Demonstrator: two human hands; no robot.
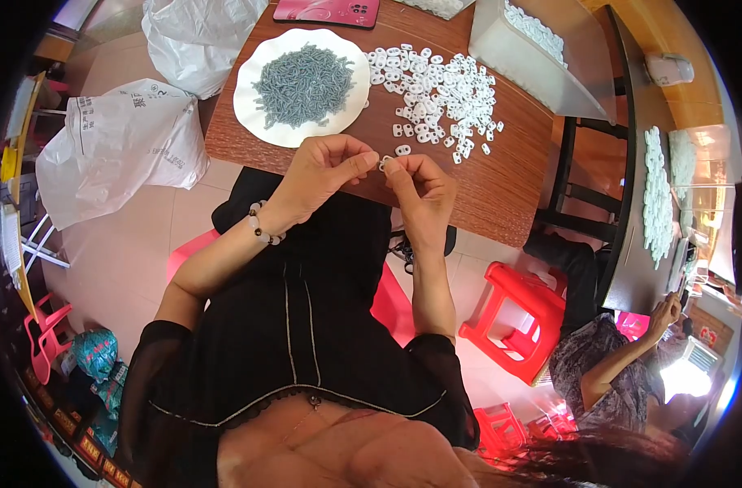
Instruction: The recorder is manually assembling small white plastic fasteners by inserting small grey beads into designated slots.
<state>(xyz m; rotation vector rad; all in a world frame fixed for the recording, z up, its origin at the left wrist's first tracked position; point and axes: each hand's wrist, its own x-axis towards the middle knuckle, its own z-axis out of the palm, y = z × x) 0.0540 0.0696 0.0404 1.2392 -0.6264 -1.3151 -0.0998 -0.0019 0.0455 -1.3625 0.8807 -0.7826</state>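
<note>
Between both hands' fingertips (369, 160), a small white piece (385, 163) is pinched.

Layout around the plate on the table

The plate (249, 106) lies on the table (501, 187) with a heap of small pieces (304, 83) in it; loose plastic parts (436, 89) lie right of it, both hands just before it, two bags (110, 146) left of it on the floor, a stool (521, 313) right and well before it.

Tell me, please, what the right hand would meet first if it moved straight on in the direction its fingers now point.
The right hand points up and left, toward the left hand. It would probably meet that hand's fingertips first; both already pinch one small white piece.
</note>
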